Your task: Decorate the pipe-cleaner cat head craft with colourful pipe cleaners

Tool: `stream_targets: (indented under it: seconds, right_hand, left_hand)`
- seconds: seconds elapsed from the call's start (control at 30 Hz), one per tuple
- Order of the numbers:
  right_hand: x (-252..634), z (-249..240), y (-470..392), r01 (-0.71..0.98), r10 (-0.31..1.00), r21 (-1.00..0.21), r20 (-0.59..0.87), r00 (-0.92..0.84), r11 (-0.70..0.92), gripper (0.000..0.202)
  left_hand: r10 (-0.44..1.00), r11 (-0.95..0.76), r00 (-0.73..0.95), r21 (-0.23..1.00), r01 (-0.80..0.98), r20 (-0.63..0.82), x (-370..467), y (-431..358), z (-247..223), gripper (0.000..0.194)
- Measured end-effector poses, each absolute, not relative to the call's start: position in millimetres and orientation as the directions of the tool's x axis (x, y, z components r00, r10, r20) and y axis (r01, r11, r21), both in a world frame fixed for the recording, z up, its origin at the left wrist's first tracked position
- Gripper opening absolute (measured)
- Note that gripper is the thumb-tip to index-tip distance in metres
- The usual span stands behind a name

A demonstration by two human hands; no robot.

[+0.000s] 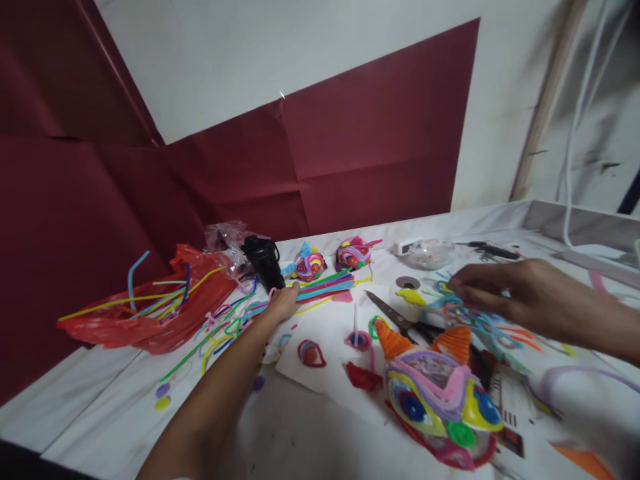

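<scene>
- At the near right of the white table, a cat mask faces the viewer, with orange ears, blue eyes ringed in yellow and a green nose; its lower edge is red and pink
- At the near left, a purple disc lies just beside a yellow disc
- Left of the mask, a red scrap lies near its edge; farther left, a red-rimmed eye piece rests on a sheet of white paper
- Just beyond the mask, scissors point to the far left, blades parted only slightly if at all
- At the right, the right hand is over a tangle of blue strands, fingers bent towards the thumb; I cannot tell whether it has hold of any
- Left of centre, the left hand reaches to a bundle of pipe cleaners, touching its left part; the fingers are mostly hidden, so I cannot tell how far they close
- At the left, a red bag holds more pipe cleaners
- At the far side, a black bottle stands left of two small masks; behind, dark red paper covers part of the wall
</scene>
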State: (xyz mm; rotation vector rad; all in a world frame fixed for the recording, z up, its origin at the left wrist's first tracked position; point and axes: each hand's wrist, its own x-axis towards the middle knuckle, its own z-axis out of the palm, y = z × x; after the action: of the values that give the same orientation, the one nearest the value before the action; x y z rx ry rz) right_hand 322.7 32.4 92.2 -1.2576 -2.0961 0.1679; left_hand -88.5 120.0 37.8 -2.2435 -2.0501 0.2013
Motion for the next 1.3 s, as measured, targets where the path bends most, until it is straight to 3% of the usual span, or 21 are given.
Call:
stream_targets:
  seconds: [0.17, 0.3, 0.53, 0.9, 1.07, 1.3]
  right_hand:
    - [298.2, 106.5, 61.9, 0.728, 0.848, -0.435, 0.283, -0.449, 0.530, 0.023]
    - [269.1, 109.2, 78.1, 0.719, 0.826, -0.410, 0.229, -0.515, 0.561, 0.023]
    - [221.1, 99.8, 108.1, 0.732, 0.784, -0.288, 0.300, -0.544, 0.618, 0.021]
    - [196.1, 99.2, 119.5, 0.762, 0.750, -0.114, 0.319, -0.579, 0.637, 0.015]
    - [193.8, 100.7, 109.8, 0.734, 0.702, -0.016, 0.308, -0.642, 0.679, 0.019]
    - [198.8, 105.7, 107.0, 0.690, 0.678, -0.061, 0.268, -0.684, 0.721, 0.014]
  left_hand:
    - [0.995, -0.086, 0.094, -0.194, 0.977, 0.031, -86.0, 109.2, 41.3, 0.040]
    - [0.992, -0.082, 0.101, -0.211, 0.974, 0.082, -83.9, 98.0, 46.6, 0.049]
    - [0.985, -0.093, 0.123, -0.229, 0.969, 0.121, -79.1, 79.1, 55.2, 0.044]
    - [0.971, -0.143, 0.175, -0.190, 0.971, 0.161, -77.7, 61.4, 60.3, 0.048]
    - [0.965, -0.164, 0.194, -0.175, 0.971, 0.173, -79.9, 57.1, 62.6, 0.041]
    - [0.962, -0.176, 0.210, -0.189, 0.966, 0.175, -88.4, 54.8, 63.6, 0.044]
